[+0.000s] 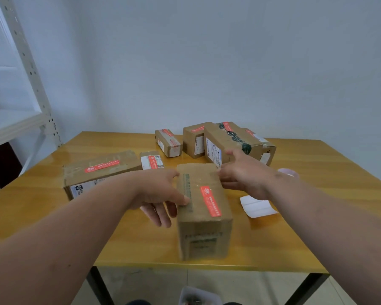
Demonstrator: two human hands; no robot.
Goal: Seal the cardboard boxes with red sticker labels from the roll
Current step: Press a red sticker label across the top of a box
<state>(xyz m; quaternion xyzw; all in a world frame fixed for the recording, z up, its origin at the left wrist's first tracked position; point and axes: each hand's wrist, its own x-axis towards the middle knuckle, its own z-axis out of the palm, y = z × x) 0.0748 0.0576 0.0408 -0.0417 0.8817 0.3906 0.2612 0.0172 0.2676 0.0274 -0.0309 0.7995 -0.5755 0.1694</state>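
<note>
A tall cardboard box (204, 208) stands near the front edge of the yellow table (295, 238), a red sticker label (210, 201) on its top. The left hand (161, 192) grips its left side, thumb on top; the right hand (242, 175) grasps its far right corner. Beyond it lie other labelled boxes (224, 142).

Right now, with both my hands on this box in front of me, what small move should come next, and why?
Probably lift the near box and set it aside with the others. A red sticker already lies along its top, and the left hand and right hand hold its two sides. The boxes at the back and the big box on the left carry red stickers too.
</note>
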